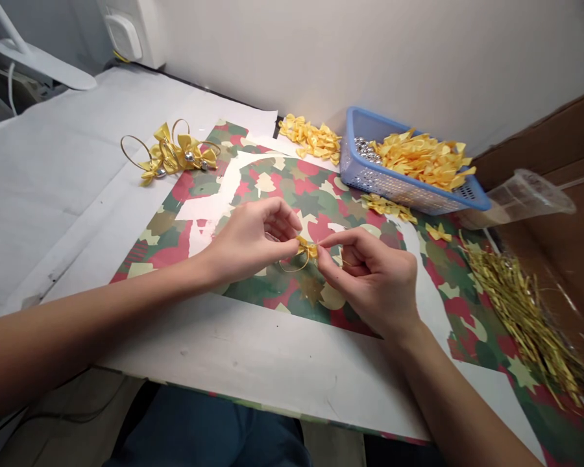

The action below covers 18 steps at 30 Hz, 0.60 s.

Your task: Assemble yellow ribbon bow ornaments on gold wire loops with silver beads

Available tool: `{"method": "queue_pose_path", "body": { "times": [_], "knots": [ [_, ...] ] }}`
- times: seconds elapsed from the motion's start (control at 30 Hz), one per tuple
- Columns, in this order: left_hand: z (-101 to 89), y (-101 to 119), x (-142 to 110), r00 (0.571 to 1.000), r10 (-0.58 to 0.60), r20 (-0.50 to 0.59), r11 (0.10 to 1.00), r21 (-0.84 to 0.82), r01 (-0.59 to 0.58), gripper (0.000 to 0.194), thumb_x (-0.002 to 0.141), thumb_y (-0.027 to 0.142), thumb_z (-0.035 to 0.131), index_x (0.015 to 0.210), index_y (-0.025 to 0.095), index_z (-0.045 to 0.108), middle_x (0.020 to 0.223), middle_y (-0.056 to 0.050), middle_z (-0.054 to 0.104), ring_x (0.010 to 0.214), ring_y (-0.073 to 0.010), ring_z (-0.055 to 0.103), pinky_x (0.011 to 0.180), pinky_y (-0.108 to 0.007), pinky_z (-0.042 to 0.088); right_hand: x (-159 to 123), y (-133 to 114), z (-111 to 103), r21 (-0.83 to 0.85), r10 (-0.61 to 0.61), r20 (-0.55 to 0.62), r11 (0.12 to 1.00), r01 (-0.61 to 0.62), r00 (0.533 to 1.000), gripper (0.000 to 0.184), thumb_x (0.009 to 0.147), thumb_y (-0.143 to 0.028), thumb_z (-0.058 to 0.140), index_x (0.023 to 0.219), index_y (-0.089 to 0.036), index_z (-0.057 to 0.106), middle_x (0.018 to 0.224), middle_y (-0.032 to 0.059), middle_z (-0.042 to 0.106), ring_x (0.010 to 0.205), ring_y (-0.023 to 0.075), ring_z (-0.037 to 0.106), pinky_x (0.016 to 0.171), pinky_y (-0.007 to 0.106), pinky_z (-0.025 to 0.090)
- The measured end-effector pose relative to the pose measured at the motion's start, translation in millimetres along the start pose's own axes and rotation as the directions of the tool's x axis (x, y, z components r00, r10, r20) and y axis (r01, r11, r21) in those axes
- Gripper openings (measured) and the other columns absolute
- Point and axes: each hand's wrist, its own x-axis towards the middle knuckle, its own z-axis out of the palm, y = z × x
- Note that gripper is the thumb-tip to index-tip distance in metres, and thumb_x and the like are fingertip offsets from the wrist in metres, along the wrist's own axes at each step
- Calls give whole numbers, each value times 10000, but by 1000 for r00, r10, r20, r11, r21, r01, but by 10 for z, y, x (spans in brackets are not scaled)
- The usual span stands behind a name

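A small yellow bow (305, 247) with a thin gold tie looped below it is pinched between my two hands, above the middle of the patterned table cover. My left hand (260, 237) closes thumb and forefinger on the bow's left side. On its right side, the fingertips of my right hand (372, 269) are pressed together. The remaining fingers of both hands are curled. Farther left lie several gold bows (175, 152) with looped ties and silver bells.
A blue basket (413, 188) holds many yellow bows and silver bells. Loose yellow bows (314, 137) lie beside it. Gold ties (525, 311) are bundled at the right. A clear plastic cup (530, 198) lies tilted by a cardboard box (564, 227). A white lamp base (48, 65) stands far left.
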Motion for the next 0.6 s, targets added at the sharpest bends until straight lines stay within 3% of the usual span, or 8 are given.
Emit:
{"method": "queue_pose_path", "body": {
  "times": [0.33,0.6],
  "knots": [
    [-10,14,9,998,28,58,999,18,-29,109,704,107,623,803,149,606,718,-11,644,663,-119,635,624,-240,547,-12,16,15,95,70,52,993,-74,996,66,794,-146,605,763,-200,580,524,-101,211,432,67,227,424,213,228],
    [-11,7,15,994,3,107,999,33,-7,108,738,178,620,841,160,591,828,-36,657,735,-142,641,638,-266,542,13,-4,-15,192,198,150,955,-225,969,32,804,-179,589,773,-184,590,515,-108,206,438,68,213,427,212,213]
  ]
}}
